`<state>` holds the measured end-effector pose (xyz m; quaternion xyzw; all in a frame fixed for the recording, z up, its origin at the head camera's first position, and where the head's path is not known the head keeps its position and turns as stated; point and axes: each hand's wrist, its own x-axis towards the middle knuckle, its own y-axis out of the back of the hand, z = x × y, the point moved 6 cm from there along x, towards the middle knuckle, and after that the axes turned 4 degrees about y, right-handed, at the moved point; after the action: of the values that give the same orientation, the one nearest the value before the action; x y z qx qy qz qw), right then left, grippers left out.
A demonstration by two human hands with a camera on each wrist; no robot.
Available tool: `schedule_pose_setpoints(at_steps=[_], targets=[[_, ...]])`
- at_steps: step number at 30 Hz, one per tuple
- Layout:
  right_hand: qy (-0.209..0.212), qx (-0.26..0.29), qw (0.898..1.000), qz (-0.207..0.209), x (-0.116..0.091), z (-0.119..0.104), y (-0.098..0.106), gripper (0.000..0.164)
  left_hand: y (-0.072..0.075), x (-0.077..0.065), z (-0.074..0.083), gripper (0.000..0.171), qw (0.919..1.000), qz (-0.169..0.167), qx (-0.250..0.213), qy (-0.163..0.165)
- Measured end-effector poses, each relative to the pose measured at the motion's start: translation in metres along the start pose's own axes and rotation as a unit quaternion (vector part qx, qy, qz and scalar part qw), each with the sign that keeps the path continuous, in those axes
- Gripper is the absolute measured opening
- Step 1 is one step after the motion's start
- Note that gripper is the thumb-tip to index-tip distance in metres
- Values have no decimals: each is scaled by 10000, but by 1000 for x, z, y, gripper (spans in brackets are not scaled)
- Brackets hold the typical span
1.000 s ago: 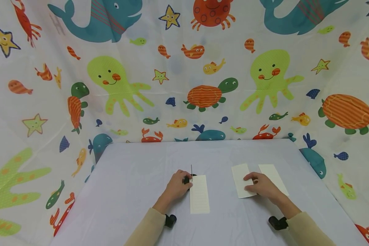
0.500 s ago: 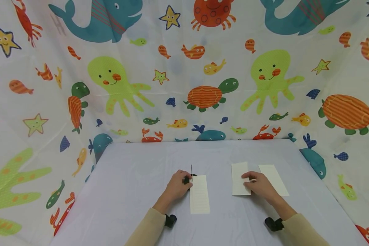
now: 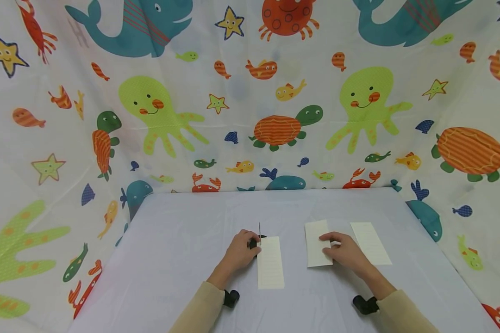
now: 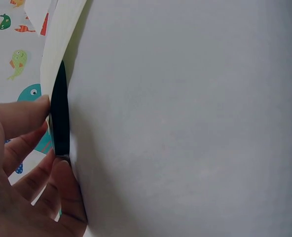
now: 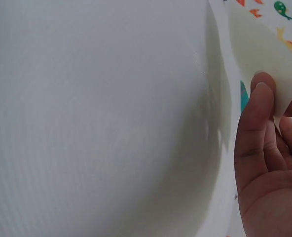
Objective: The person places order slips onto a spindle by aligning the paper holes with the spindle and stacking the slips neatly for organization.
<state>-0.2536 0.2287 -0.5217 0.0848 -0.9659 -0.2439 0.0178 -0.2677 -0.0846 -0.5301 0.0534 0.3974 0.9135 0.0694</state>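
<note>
In the head view my left hand (image 3: pixel 239 249) pinches the upper left edge of a pale, lined paper slip (image 3: pixel 271 263). Those fingers also hold a dark object, apparently a black binder clip (image 4: pixel 61 113), against the slip; a thin dark rod (image 3: pixel 259 229) sticks out beyond it. Most of the clip is hidden by fingers and paper. To the right, my right hand (image 3: pixel 346 252) pinches the right edge of a second slip (image 3: pixel 318 245) between thumb and fingers. In the right wrist view this slip (image 5: pixel 257 44) stands tilted, off the table.
A third paper slip (image 3: pixel 371 243) lies on the white table (image 3: pixel 183 231), beyond my right hand. A curtain (image 3: pixel 241 162) printed with sea animals hangs behind the table and along both sides. Black cameras (image 3: pixel 232 298) sit at both wrists.
My right hand has moved left with its slip, bringing it closer to the slip in my left hand. My left hand stays where it was.
</note>
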Motion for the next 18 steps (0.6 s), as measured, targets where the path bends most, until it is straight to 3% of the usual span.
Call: schedule_pose_setpoints(at_steps=[18], targets=[[52,376,9989,-264,-7,-25,-26,42,0,-2,2,14,10000,31,-5,54]])
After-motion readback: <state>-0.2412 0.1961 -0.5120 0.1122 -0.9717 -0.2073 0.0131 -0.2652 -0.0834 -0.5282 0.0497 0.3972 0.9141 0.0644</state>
